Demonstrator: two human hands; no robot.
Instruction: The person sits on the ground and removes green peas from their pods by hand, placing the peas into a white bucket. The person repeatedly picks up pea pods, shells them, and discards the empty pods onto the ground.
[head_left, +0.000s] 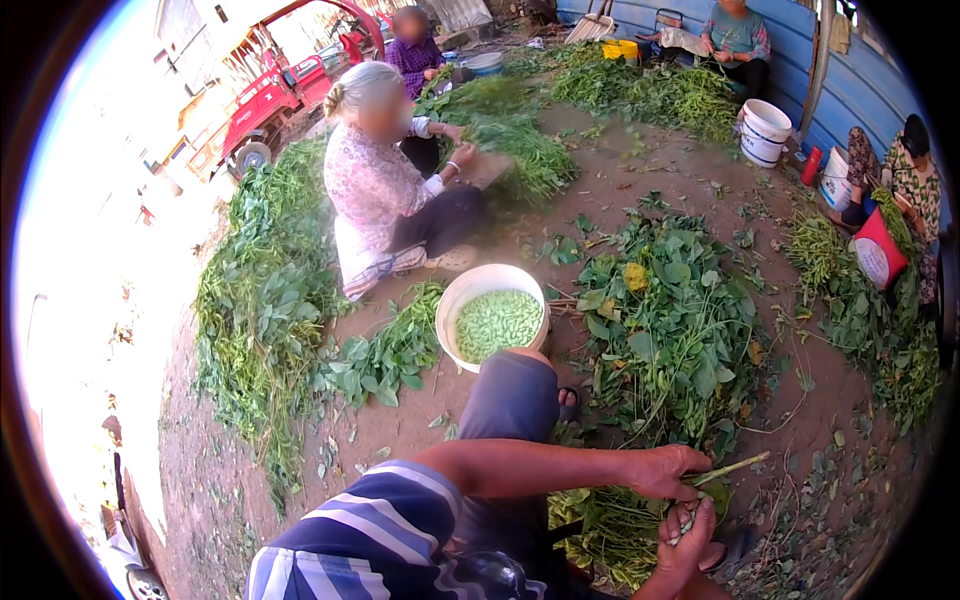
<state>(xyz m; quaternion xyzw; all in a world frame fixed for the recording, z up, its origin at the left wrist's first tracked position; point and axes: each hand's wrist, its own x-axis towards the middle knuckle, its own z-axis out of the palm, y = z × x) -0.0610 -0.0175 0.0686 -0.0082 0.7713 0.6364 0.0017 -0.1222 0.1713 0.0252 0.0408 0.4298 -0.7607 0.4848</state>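
My left hand (667, 474) grips a bare green plant stem (731, 468) whose cut end points to the right. Just below it, my right hand (686, 534) is closed around a few green bean pods (681, 529), close under the stem. A bean plant leaf (720, 496) hangs beside my fingers. Under my forearm lies a heap of stripped-looking bean stalks (604, 521). Past my knee stands a white bucket (495, 279) holding many green pods (499, 324). To its right is a large pile of leafy bean plants (667, 300).
A seated person (382, 172) handles plants beyond the bucket. Others sit near the blue metal wall (847, 97) and at the back. A long plant heap (262, 300) lies left. White buckets (765, 133), a yellow bucket (620, 50) and a red cargo tricycle (277, 94) stand farther off.
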